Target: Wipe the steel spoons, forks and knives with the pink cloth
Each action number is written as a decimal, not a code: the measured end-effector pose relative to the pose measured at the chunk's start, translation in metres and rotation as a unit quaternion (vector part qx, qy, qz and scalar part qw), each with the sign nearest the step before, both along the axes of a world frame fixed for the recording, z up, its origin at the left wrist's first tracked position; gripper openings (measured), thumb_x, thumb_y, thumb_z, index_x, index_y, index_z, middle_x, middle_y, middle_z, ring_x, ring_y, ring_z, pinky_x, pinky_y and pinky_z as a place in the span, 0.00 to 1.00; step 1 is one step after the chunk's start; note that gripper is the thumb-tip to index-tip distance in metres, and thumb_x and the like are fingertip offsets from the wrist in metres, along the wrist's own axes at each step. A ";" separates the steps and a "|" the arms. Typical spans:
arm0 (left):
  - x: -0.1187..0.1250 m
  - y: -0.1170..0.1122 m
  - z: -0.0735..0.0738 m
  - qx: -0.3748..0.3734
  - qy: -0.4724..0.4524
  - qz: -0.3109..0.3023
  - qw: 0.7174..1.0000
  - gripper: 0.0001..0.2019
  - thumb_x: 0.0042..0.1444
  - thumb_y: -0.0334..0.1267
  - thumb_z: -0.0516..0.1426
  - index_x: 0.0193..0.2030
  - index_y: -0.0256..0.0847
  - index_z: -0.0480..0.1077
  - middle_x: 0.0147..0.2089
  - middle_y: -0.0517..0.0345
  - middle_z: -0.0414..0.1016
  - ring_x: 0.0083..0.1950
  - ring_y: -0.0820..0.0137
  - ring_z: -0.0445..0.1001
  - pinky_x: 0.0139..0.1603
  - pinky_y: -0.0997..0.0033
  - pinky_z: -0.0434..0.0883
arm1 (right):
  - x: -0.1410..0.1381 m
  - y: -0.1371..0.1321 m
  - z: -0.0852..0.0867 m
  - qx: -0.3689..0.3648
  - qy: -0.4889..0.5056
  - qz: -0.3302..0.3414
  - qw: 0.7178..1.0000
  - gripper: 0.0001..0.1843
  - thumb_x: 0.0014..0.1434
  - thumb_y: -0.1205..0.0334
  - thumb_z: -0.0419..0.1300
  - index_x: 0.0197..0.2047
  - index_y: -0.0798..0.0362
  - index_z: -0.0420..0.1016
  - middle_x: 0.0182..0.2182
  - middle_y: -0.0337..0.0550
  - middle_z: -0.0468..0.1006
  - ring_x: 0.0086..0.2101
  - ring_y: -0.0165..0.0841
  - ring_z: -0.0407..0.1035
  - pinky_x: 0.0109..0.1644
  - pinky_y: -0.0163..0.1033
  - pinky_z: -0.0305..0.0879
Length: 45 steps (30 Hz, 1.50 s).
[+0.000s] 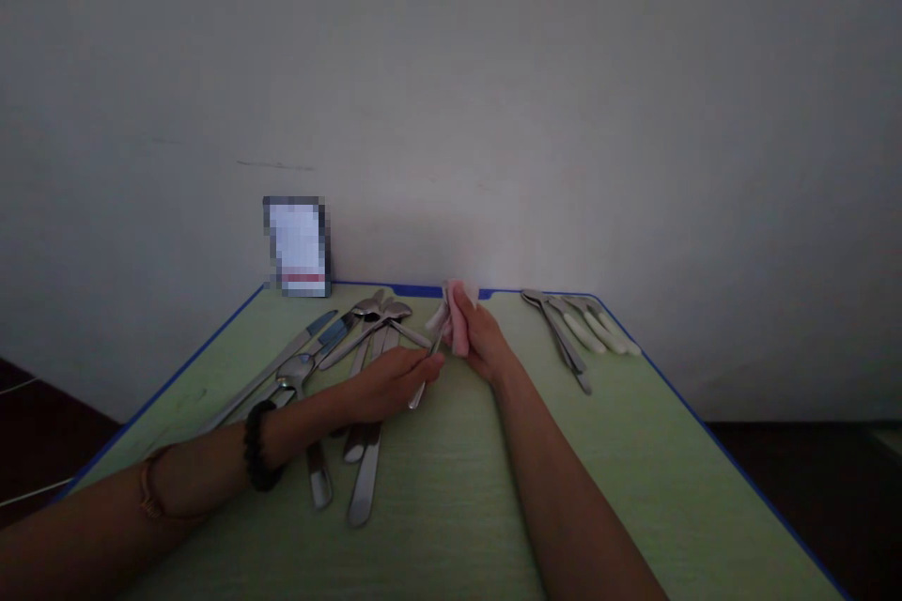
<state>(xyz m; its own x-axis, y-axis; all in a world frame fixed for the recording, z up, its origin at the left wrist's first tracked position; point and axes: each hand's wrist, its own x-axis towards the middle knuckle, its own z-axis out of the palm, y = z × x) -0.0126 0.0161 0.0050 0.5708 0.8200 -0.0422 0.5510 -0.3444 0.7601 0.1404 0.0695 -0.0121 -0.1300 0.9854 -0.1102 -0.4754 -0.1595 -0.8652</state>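
Observation:
My left hand (398, 380) is closed on the metal handle of a piece of cutlery (418, 395), which slants up and away from me. Its far end is hidden in a folded pink and white cloth (459, 324), so I cannot tell its kind. My right hand (485, 338) grips this cloth around that end. Under and beside my left forearm lies a loose pile of metal spoons (294, 368) and table knives (365, 484), some overlapping. To the right of my right hand, metal spoons (564, 343) lie close together beside several pieces with pale handles (583, 334).
All of this lies on a light green table (451, 507) with a blue edge. A tablet or phone with a lit, blurred screen (300, 244) stands upright at the back left corner. Directly behind the table rises a plain grey wall (451, 94).

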 end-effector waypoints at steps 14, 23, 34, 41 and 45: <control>0.000 0.002 -0.003 0.029 0.023 0.002 0.999 0.21 0.63 0.50 0.40 0.23 0.43 0.56 0.21 0.63 0.60 0.26 0.71 0.62 0.30 0.70 0.59 | 0.001 0.007 -0.002 -0.038 0.074 -0.031 0.996 0.21 0.51 0.43 0.65 0.27 0.55 0.73 0.17 0.35 0.71 0.18 0.25 0.62 0.22 0.32 0.58; -0.001 0.002 -0.005 0.038 0.021 0.004 0.999 0.20 0.64 0.49 0.41 0.23 0.43 0.56 0.22 0.63 0.60 0.26 0.71 0.62 0.30 0.70 0.59 | 0.000 0.001 0.000 -0.013 0.025 -0.004 1.000 0.23 0.47 0.41 0.67 0.28 0.55 0.74 0.18 0.34 0.71 0.19 0.25 0.62 0.24 0.32 0.59; 0.000 0.003 -0.005 0.041 0.035 0.003 0.999 0.20 0.62 0.51 0.39 0.24 0.43 0.55 0.22 0.63 0.58 0.26 0.70 0.61 0.30 0.70 0.58 | -0.001 0.002 -0.001 -0.012 0.007 0.006 1.000 0.25 0.44 0.39 0.67 0.25 0.55 0.71 0.15 0.34 0.69 0.17 0.24 0.59 0.22 0.32 0.56; 0.001 0.002 -0.003 0.029 0.027 -0.004 0.999 0.20 0.62 0.51 0.40 0.22 0.43 0.55 0.21 0.63 0.58 0.25 0.70 0.61 0.29 0.70 0.57 | -0.002 0.005 -0.001 -0.041 0.067 -0.050 0.996 0.22 0.52 0.42 0.63 0.31 0.56 0.76 0.21 0.36 0.75 0.22 0.26 0.66 0.27 0.32 0.62; 0.001 0.002 -0.003 0.034 0.024 -0.003 0.999 0.20 0.62 0.50 0.41 0.22 0.43 0.55 0.20 0.63 0.58 0.25 0.70 0.61 0.29 0.69 0.57 | -0.003 0.005 0.001 -0.050 0.076 -0.052 0.994 0.21 0.55 0.44 0.62 0.31 0.56 0.76 0.19 0.36 0.74 0.20 0.26 0.65 0.25 0.32 0.61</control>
